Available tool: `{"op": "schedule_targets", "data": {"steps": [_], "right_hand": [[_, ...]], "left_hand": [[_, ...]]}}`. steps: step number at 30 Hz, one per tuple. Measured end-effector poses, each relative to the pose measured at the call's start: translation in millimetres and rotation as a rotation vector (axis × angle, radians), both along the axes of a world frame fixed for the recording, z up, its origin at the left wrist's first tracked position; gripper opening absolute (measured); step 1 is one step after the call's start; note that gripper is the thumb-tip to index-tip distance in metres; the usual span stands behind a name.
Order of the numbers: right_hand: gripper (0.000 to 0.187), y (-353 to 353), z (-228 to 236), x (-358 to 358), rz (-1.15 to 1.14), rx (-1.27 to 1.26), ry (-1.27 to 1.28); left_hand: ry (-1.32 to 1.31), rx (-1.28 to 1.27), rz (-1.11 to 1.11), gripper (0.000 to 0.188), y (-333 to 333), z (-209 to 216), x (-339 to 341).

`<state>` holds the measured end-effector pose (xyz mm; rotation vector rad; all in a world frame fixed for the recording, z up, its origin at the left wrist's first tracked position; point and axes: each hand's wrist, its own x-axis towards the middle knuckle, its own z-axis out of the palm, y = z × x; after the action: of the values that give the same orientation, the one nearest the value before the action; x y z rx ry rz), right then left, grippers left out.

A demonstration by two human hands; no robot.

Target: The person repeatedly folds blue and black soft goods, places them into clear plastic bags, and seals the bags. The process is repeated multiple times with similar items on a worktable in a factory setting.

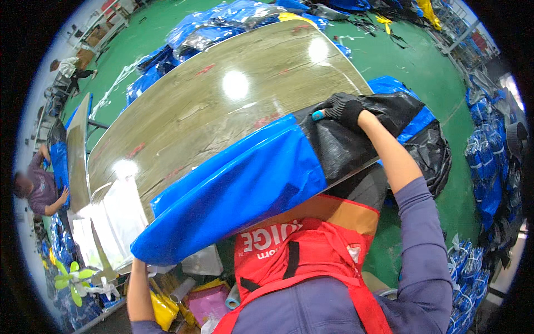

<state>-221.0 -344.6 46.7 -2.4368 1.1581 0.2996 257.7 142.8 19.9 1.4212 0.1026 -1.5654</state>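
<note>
A glossy blue sheet-like piece with a black section [338, 149], perhaps a bag, lies folded across the near edge of a wood-patterned table [217, 111]. My right hand [344, 109], in a dark glove with a bright blue tip on one digit, rests on the black section, fingers spread over it. My left hand reaches under or into the left end of the blue section [239, 186]; only its wrist [139, 268] shows, its fingers hidden. More black and blue material [428, 147] hangs off the table's right end.
Blue and clear-wrapped heaps [222, 25] lie beyond the table. Tied blue bundles [484, 156] stand along the right. At far left a person [41, 189] handles blue material at another table. A green-leafed plant [75, 278] and yellow packages [161, 306] sit at lower left.
</note>
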Motion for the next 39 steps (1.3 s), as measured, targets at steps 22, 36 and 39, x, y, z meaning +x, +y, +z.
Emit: {"op": "schedule_targets", "data": {"steps": [22, 36, 39], "right_hand": [[0.065, 45, 8, 18, -0.083, -0.142, 0.245], [0.051, 57, 24, -56, -0.145, -0.449, 0.076], [0.052, 54, 9, -61, -0.199, -0.492, 0.026]], "left_hand": [[-2.167, -0.154, -0.669, 0.064, -130, 69, -131], [-1.862, -0.660, -0.979, 0.084, -239, 38, -281], [-1.927, -0.802, -1.033, 0.082, -288, 32, -333]]}}
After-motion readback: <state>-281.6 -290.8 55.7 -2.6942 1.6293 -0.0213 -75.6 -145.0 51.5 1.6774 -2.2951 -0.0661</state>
